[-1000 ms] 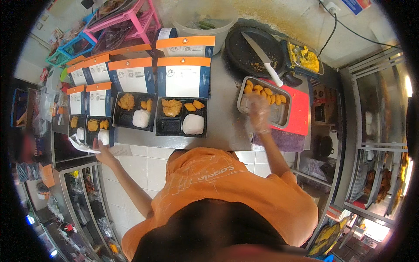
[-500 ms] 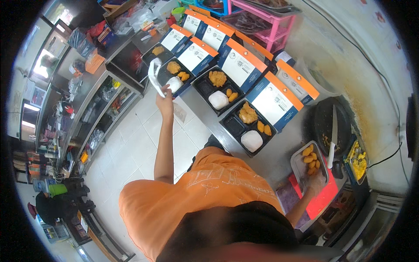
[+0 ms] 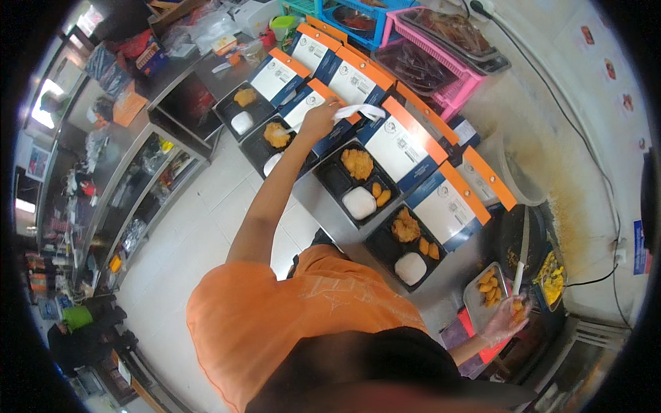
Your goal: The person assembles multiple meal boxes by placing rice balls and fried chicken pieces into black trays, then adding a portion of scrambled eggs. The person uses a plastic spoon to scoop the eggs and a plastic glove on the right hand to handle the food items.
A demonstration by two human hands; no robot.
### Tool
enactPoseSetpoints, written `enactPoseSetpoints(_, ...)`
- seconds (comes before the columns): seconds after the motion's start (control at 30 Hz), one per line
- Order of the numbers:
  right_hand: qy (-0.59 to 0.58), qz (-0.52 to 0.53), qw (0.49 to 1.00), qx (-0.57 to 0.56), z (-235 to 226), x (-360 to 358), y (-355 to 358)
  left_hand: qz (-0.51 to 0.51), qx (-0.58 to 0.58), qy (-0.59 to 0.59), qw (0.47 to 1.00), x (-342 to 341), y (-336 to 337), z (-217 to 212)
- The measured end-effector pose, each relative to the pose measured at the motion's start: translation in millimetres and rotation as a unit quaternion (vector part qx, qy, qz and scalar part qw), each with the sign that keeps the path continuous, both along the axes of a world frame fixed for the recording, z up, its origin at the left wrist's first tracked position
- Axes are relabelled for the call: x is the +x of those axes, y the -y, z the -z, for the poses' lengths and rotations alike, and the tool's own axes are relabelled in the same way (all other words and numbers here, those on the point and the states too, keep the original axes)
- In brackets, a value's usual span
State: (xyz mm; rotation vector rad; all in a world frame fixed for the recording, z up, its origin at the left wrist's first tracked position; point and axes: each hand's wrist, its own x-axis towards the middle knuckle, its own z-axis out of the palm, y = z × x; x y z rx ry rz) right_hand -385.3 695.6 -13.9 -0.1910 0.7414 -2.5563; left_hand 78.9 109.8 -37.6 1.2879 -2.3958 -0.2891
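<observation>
My left hand (image 3: 321, 120) is closed on a narrow, bent white strip (image 3: 361, 111), its exact kind unclear, above the upright white, blue and orange boxes (image 3: 406, 146). My right hand (image 3: 502, 322), in a clear plastic glove, grips golden nuggets (image 3: 518, 310) just right of a clear tub of nuggets (image 3: 489, 289). Black meal trays stand in a diagonal row. The nearest tray (image 3: 385, 242) and the one beyond it (image 3: 332, 180) each hold fried chicken, a white wrapped mound and nuggets. My left forearm partly covers another tray (image 3: 256, 146). The farthest tray (image 3: 224, 110) shows chicken and a white mound.
A knife (image 3: 522, 251) lies across a dark round pan (image 3: 509, 237) at the right. Beside it sits a container of yellow food (image 3: 551, 279). Pink (image 3: 458, 89) and blue baskets (image 3: 375, 31) stand at the back. Shelving (image 3: 148, 162) runs along the left.
My left hand has swung right and away with the white strip, from over a tray to above the boxes. My right hand has come out of the tub with nuggets. The view has shifted.
</observation>
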Motion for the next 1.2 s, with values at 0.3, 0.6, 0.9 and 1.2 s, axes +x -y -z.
enactPoseSetpoints(0.3, -0.03, -0.287, 0.955, 0.069, -72, 183, 337, 0.189, -0.045, 0.135, 0.972, -4, 88, -15)
enactPoseSetpoints(0.6, -0.686, -0.199, 0.585, 0.384, 16, 333, 568, 0.106, -0.131, -0.075, 0.983, 102, -12, -56)
enactPoseSetpoints(0.9, -0.72, -0.172, 0.511, 0.438, 36, 340, 563, 0.105, -0.096, -0.056, 0.988, 108, -9, -48)
enactPoseSetpoints(1.2, -0.506, 0.462, 0.505, 0.525, -24, 129, 297, 0.111, -0.102, -0.032, 0.988, 96, 5, -49)
